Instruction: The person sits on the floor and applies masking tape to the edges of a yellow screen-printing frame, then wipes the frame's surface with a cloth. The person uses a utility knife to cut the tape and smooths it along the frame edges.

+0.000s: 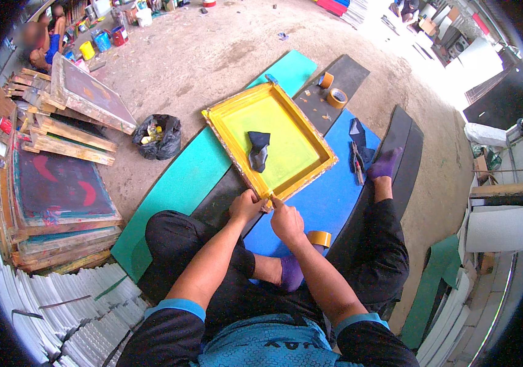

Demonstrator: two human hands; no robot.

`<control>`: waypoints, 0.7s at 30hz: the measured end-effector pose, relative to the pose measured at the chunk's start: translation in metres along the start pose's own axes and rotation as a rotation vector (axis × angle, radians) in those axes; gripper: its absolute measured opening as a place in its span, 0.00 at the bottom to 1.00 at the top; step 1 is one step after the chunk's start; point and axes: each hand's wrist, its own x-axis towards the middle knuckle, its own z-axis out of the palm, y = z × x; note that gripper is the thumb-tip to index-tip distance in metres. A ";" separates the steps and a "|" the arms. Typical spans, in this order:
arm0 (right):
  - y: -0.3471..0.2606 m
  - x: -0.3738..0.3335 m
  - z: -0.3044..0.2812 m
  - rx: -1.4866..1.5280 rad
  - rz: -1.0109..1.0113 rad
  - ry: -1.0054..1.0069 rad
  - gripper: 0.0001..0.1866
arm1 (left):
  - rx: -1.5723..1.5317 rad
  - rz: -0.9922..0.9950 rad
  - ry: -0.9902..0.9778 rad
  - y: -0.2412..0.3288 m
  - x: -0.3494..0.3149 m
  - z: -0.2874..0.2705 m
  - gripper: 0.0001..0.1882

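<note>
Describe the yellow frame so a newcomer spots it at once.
Look mid-floor for the green mat, black mat and blue mat lying side by side. Across them lies the yellow frame, with the person's left hand and right hand at its nearest corner. Unlike the stacked frames at left, it is bright yellow, with a dark cloth on its screen.

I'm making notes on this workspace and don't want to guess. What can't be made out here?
All in the head view:
- Anything between the fingertips of the left hand and right hand: hidden by the fingers.
- The underside of the yellow frame: faces away.
- The bottom of the black bag: covered by its contents and folds.
- The person at upper left: head blurred.
</note>
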 end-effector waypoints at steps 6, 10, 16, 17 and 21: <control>0.001 0.016 0.005 0.006 -0.010 0.029 0.30 | 0.045 -0.010 0.007 -0.002 0.002 0.005 0.27; -0.008 0.026 -0.015 0.058 0.011 0.152 0.26 | 0.062 -0.010 0.003 -0.006 0.004 0.005 0.26; 0.076 0.029 -0.031 0.049 0.006 0.287 0.31 | 0.177 0.467 0.239 0.018 -0.020 -0.009 0.27; 0.098 0.029 -0.029 0.087 0.002 0.355 0.27 | 0.222 0.611 0.291 0.021 -0.021 -0.010 0.27; 0.122 0.003 -0.066 0.118 0.237 0.254 0.23 | 0.398 0.661 0.178 0.029 -0.028 -0.021 0.33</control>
